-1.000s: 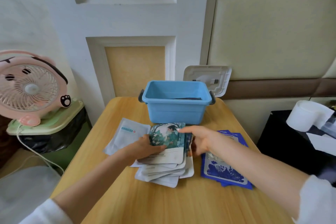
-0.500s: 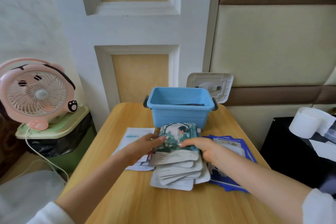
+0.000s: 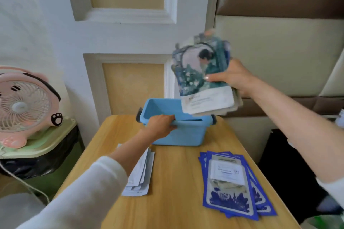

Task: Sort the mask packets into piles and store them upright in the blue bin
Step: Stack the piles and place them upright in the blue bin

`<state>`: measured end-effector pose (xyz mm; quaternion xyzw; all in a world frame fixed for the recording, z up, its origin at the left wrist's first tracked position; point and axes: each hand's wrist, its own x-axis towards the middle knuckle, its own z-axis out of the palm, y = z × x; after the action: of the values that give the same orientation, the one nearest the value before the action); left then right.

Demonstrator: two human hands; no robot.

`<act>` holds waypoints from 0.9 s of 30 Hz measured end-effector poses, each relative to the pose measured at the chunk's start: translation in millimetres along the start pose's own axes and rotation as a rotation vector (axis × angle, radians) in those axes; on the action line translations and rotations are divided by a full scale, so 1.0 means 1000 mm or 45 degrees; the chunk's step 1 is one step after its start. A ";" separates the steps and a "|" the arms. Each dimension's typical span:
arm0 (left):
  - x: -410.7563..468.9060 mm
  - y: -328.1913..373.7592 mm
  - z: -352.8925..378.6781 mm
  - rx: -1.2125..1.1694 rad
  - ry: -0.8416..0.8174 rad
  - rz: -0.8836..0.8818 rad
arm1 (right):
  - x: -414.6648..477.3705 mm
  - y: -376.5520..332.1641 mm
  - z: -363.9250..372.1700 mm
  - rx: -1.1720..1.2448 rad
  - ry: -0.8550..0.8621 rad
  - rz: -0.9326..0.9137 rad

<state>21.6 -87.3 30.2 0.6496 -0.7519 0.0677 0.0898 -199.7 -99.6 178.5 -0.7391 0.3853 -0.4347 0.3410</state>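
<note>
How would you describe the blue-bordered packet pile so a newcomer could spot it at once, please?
Find the wooden table with the blue bin at its far end. The blue-bordered pile lies flat on its right side, nearer than the bin. Deep blue borders distinguish it from the white pile on the left and the green-printed stack in the right hand.

R hand: packets; L hand: bin

Bin at table's far edge. Packet pile near left, second pile near right. Third stack aloft over bin. Fan left, off table.
</note>
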 end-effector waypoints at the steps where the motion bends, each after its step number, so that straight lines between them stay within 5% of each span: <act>1: 0.000 0.000 0.004 -0.001 0.051 -0.003 | 0.013 -0.008 0.008 -0.196 -0.006 -0.115; 5: -0.007 0.001 0.011 0.032 0.164 0.043 | 0.056 -0.003 0.057 -0.809 -0.272 -0.364; 12: -0.007 -0.007 0.015 -0.074 0.270 -0.013 | 0.076 0.084 0.140 -1.520 -1.023 -0.076; 17: -0.004 -0.006 0.014 -0.014 0.253 -0.019 | 0.075 0.105 0.141 -1.371 -1.100 0.126; 20: -0.006 -0.006 0.011 0.032 0.222 -0.004 | 0.077 0.108 0.139 -1.430 -1.031 0.059; 27: 0.013 -0.011 -0.007 -0.172 -0.553 0.012 | 0.098 0.084 0.121 -1.507 -0.830 -0.162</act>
<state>30.8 -99.5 40.0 0.6380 -0.7594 -0.1238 -0.0313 -81.3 -203.0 98.2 -0.9158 0.3916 0.0753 -0.0483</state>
